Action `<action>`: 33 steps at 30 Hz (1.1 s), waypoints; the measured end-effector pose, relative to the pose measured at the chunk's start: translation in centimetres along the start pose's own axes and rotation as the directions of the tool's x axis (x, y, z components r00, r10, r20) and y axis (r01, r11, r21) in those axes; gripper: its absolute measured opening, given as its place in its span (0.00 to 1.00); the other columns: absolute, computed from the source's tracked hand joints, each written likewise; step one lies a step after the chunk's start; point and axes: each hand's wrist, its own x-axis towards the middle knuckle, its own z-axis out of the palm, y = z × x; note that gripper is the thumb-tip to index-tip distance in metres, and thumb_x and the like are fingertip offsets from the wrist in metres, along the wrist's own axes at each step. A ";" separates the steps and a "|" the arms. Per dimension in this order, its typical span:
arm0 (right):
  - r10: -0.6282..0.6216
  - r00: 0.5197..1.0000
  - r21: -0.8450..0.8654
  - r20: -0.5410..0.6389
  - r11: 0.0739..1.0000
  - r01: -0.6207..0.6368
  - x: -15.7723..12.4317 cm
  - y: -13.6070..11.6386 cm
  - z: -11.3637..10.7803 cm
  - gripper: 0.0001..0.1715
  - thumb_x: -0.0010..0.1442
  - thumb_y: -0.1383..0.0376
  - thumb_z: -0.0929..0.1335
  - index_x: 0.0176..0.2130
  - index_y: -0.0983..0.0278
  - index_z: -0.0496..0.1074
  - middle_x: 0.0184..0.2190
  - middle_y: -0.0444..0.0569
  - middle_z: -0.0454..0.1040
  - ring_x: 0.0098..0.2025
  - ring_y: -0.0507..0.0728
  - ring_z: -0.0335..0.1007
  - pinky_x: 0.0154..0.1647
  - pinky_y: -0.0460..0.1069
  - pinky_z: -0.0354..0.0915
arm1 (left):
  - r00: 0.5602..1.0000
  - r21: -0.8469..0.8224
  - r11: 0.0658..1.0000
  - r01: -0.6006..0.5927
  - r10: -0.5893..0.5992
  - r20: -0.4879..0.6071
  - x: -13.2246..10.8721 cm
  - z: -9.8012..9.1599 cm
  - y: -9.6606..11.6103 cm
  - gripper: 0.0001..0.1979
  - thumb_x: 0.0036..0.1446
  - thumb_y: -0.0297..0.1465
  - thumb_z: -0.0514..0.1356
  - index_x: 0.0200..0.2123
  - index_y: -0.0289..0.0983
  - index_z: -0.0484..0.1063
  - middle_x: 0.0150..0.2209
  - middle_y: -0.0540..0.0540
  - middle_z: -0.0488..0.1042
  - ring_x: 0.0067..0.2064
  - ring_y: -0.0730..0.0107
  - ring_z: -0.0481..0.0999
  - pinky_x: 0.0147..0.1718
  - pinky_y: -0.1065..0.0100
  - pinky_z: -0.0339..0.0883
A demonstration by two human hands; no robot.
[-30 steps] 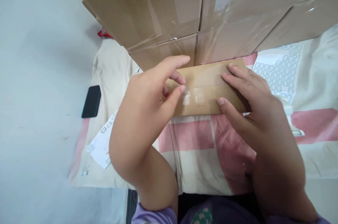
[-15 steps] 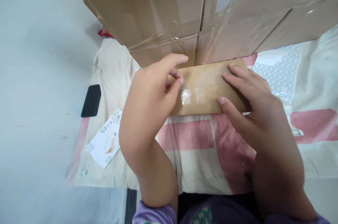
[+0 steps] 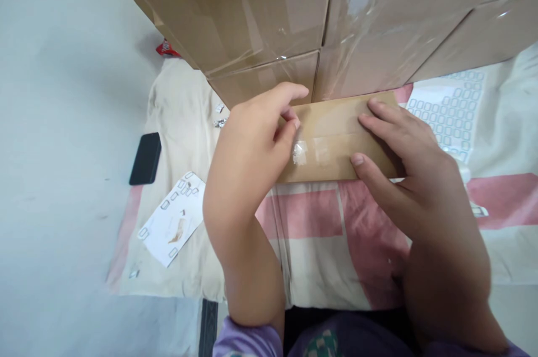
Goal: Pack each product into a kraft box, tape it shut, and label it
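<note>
A flat brown cardboard strip lies on a cream and pink cloth, against the foot of a stack of taped boxes. Two small clear stickers sit on its middle. My left hand is at the strip's left end, thumb and fingers pinched together just left of the stickers; what they hold is too small to make out. My right hand rests on the strip's right half, fingers stretched flat and pressing it down.
Taped cardboard boxes fill the top. A white sticker sheet lies at the right, a peeled sheet at the left on the cloth. A black phone lies on the grey floor. Small foil scraps lie by the boxes.
My left forearm has swung right, uncovering the peeled sheet. The pinching fingers shifted slightly right and up on the strip. My right hand has stayed put.
</note>
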 end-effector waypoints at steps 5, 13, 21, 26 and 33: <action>-0.016 1.000 -0.012 -0.003 1.000 0.016 -0.1 0.2 0.1 0.28 0.68 0.53 0.68 0.65 0.55 0.71 0.70 0.52 0.67 0.71 0.72 0.61 0.73 0.74 0.57 | 1.000 -0.015 1.000 -0.014 0.014 -0.016 0.2 0.7 -0.4 0.17 0.65 0.24 0.56 0.50 0.51 0.75 0.42 0.52 0.80 0.47 0.62 0.80 0.46 0.58 0.76; -0.053 0.999 -0.006 -0.014 0.999 0.053 0.0 0.8 0.2 0.28 0.68 0.56 0.70 0.65 0.54 0.70 0.69 0.52 0.68 0.71 0.71 0.62 0.73 0.73 0.58 | 0.994 0.038 0.995 -0.088 0.090 -0.066 0.4 1.3 -0.9 0.14 0.67 0.26 0.58 0.51 0.49 0.74 0.47 0.48 0.77 0.49 0.61 0.79 0.49 0.59 0.74; -0.054 0.999 -0.015 -0.004 0.998 0.054 0.0 0.7 0.1 0.28 0.69 0.56 0.69 0.65 0.54 0.69 0.69 0.52 0.67 0.72 0.71 0.61 0.73 0.73 0.58 | 0.996 0.136 0.991 -0.005 0.017 -0.088 -0.1 0.4 -1.0 0.17 0.63 0.32 0.66 0.54 0.48 0.74 0.50 0.47 0.76 0.54 0.55 0.76 0.58 0.49 0.67; -0.032 0.999 -0.018 0.004 0.999 0.032 -0.1 0.8 0.1 0.28 0.69 0.55 0.69 0.65 0.53 0.70 0.70 0.50 0.67 0.73 0.72 0.59 0.73 0.74 0.58 | 0.994 0.162 0.982 0.098 -0.104 0.027 0.0 0.2 -1.9 0.28 0.55 0.49 0.70 0.57 0.49 0.72 0.58 0.46 0.72 0.64 0.43 0.65 0.64 0.41 0.59; -0.010 1.000 -0.009 -0.005 1.000 0.010 -0.3 1.0 0.3 0.25 0.69 0.55 0.68 0.63 0.54 0.72 0.68 0.49 0.69 0.73 0.74 0.58 0.71 0.75 0.60 | 0.971 0.098 0.983 0.156 -0.171 0.167 0.6 0.3 -2.4 0.24 0.58 0.48 0.65 0.56 0.49 0.69 0.55 0.47 0.71 0.62 0.45 0.62 0.59 0.47 0.64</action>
